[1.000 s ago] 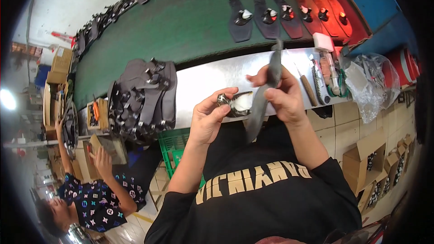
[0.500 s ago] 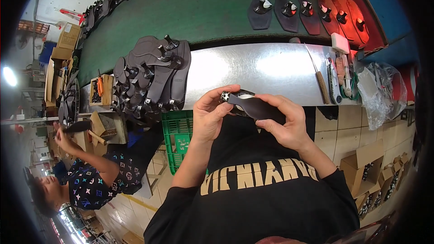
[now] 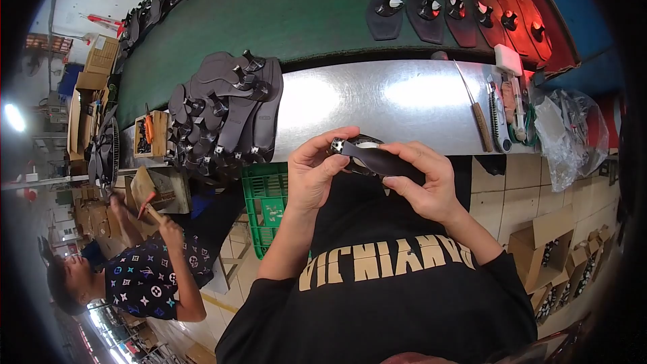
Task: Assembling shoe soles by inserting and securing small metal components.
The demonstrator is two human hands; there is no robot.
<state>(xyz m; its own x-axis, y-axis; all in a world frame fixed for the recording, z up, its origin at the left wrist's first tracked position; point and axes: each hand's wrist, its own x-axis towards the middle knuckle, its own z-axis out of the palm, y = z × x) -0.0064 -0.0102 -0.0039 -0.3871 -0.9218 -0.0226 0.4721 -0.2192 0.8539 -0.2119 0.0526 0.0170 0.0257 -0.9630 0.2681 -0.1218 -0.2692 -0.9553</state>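
Above my lap, at the near edge of the metal table (image 3: 323,111), I hold a dark sandal insole (image 3: 383,163) with a shiny black strap. My left hand (image 3: 313,172) pinches its narrow toe end and the strap's round, pale-dotted end between thumb and fingers. My right hand (image 3: 428,178) is closed around the wider part, thumb below and fingers on top. A white patch shows behind the insole's upper edge; I cannot tell what it is. Left of my hands lies a heap of similar dark sandal insoles (image 3: 236,121) with black straps.
Several sandal insoles (image 3: 385,20) lie in a row on the green belt (image 3: 317,7), some under red light. On the table's right are an awl (image 3: 480,125), a utility knife (image 3: 497,121) and a plastic bag (image 3: 573,135). A green crate (image 3: 269,212) stands below; a co-worker holds a hammer (image 3: 153,209).
My hands keep nearly the same hold on the insole. At the left, the co-worker has lowered the hand that held a dark piece and now grips a raised hammer. The view has shifted slightly.
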